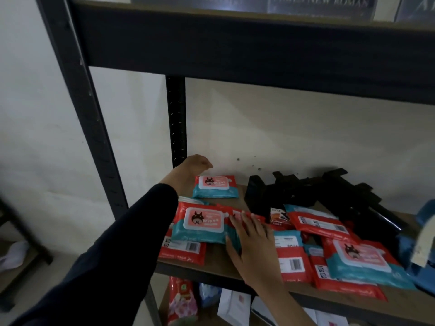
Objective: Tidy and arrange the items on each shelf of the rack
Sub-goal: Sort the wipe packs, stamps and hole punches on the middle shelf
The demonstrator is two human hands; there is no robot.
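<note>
The right grip (249,241) lies flat, fingers straight, on the front pack (202,225), its length running leftward; the left grip (196,164), loosely curled and empty, hangs just behind the back pack (215,187).

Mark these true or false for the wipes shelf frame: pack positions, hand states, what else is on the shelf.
1. The right hand lies flat with fingers spread on the wipes packs. True.
2. A single wipes pack lies at the back of the shelf, near the left hand. True.
3. Every pack lies label side up. False: several show their barcode side, such as one barcode-side pack.
4. The left hand holds a pack lifted off the shelf. False: it holds nothing visible.
5. Black parts lie at the back right of the shelf. True.
</note>
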